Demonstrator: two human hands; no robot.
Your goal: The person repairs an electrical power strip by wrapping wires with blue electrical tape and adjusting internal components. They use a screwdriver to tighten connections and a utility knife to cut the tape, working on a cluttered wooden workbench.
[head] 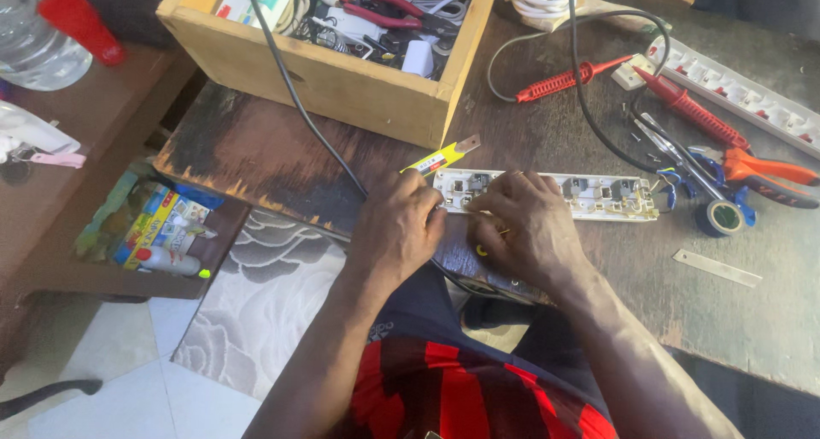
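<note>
The left hand [400,225] is closed around a yellow utility knife [440,159], whose blade end sticks out beyond the knuckles, up and to the right, toward the wooden box [342,84]. The right hand [521,225] lies with its fingers [500,196] bent and pressed down on the left part of an opened power strip [589,198]; whether these fingers pinch anything small I cannot tell. The strip is a long white plastic body with its cover removed, so the metal contacts inside are visible. Its long axis runs left to right across the table [598,319], and most of it extends to the right of the right fingers. Its left end lies directly under the fingertips of both hands, so both are about equally near it, and the knife tip is just above that end. The table is dark, worn wood with scratches. Beyond the right fingers, further right, lie a roll of dark tape [722,218], orange-handled pliers [769,176], red test probes [683,106] and a second white power strip [743,93]. A thin black cable [295,97] passes just left of the left hand.
</note>
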